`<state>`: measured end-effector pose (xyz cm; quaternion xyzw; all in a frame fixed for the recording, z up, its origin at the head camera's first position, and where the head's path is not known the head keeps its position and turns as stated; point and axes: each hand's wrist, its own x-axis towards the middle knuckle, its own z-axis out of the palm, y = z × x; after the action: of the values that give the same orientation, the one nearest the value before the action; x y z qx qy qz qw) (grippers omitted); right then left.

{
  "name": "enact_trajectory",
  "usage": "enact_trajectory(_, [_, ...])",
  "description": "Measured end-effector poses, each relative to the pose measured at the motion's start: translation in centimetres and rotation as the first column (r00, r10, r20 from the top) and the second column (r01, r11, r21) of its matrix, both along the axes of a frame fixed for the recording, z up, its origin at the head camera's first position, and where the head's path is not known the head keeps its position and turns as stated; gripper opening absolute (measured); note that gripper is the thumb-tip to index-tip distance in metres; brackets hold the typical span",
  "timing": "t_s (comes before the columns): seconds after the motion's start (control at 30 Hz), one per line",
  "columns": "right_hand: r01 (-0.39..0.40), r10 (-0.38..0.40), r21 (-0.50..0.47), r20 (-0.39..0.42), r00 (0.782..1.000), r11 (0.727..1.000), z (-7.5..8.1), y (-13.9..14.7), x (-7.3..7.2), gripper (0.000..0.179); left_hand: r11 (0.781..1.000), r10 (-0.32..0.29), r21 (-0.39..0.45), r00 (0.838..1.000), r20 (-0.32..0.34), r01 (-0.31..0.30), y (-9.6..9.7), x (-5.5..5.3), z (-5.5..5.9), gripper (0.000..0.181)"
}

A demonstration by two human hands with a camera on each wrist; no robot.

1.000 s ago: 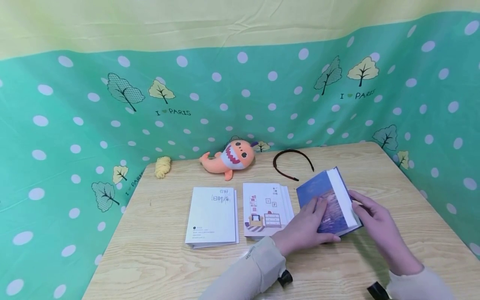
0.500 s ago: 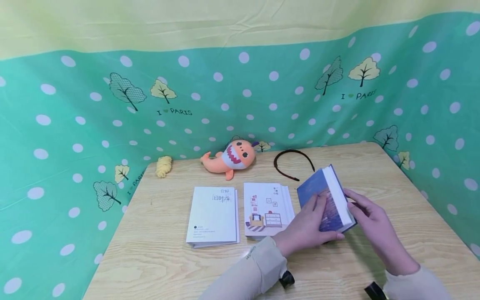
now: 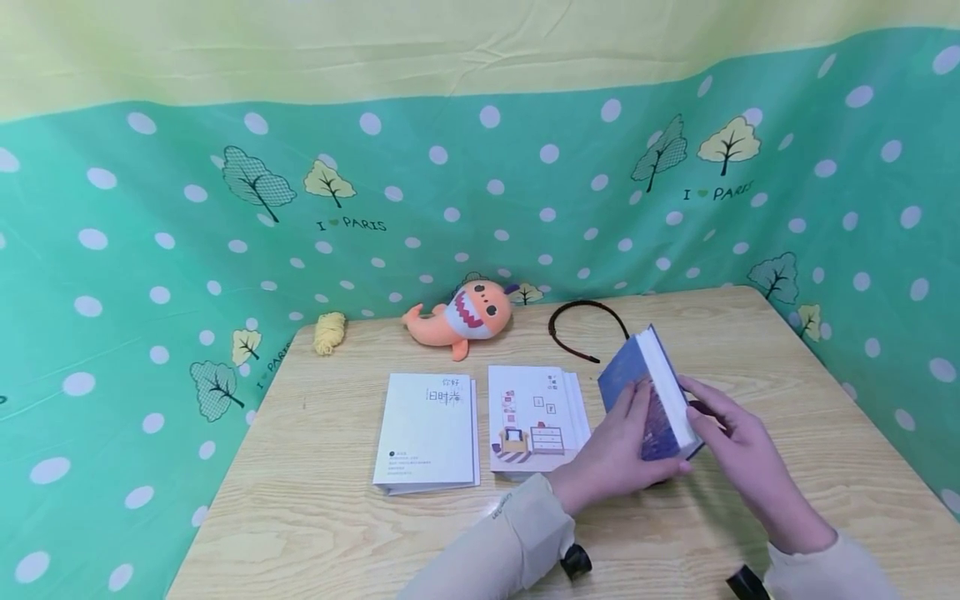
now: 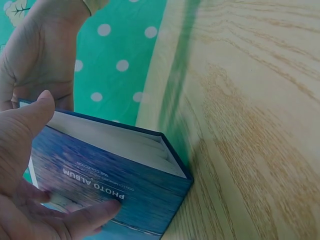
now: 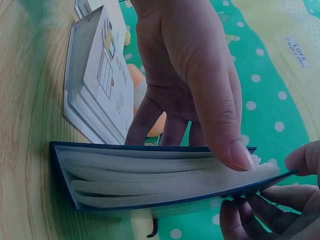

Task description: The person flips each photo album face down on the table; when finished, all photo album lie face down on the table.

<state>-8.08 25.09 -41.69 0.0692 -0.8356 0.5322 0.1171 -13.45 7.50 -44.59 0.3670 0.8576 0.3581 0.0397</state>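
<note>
A blue photo album (image 3: 666,392) is tilted up off its flat side at the table's right, page edges facing up and right. My left hand (image 3: 611,450) holds it, fingers spread over the front cover and thumb at the page edge by the bottom corner. The cover's "PHOTO ALBUM" print (image 4: 95,182) shows in the left wrist view. My right hand (image 3: 746,450) pinches the back cover's outer edge. In the right wrist view, the white pages (image 5: 150,172) fan slightly between the covers, and the right fingers (image 5: 280,212) lie along the back cover's edge.
Two white albums, one with lettering (image 3: 423,429) and one with a furniture drawing (image 3: 528,417), lie to the left. Behind them are a yellow yarn bundle (image 3: 328,333), an orange shark plush (image 3: 461,321) and a dark headband (image 3: 555,321). A green dotted curtain (image 3: 420,200) borders the table.
The blue photo album has tipped to stand more upright, its page edge swinging left. My right hand has moved slightly left with it, while my left hand keeps nearly the same place.
</note>
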Motion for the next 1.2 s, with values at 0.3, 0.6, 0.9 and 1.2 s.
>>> enact_trajectory(0.3, [-0.032,0.033,0.016,-0.056,0.998,0.999,0.5,-0.7,0.1,0.042,0.988,-0.047,0.146,0.998,0.044,0.04,0.0,-0.2,-0.2,0.111])
enact_trajectory(0.6, [-0.1,0.1,0.003,-0.081,0.992,0.995,0.3,-1.3,-0.1,0.043,0.961,-0.084,0.272,0.986,0.147,0.041,-0.2,-0.1,0.0,0.118])
enact_trajectory(0.9, [-0.144,0.144,0.007,-0.055,0.988,0.99,-0.7,-1.2,-0.3,0.037,0.959,-0.077,0.285,0.967,0.244,0.005,-1.0,0.0,-0.2,0.11])
enact_trajectory(1.2, [-0.184,0.184,0.082,0.005,0.983,0.98,-2.4,-0.2,-0.8,0.042,0.922,-0.102,0.388,0.962,0.253,-0.004,-1.6,-0.1,-0.9,0.113])
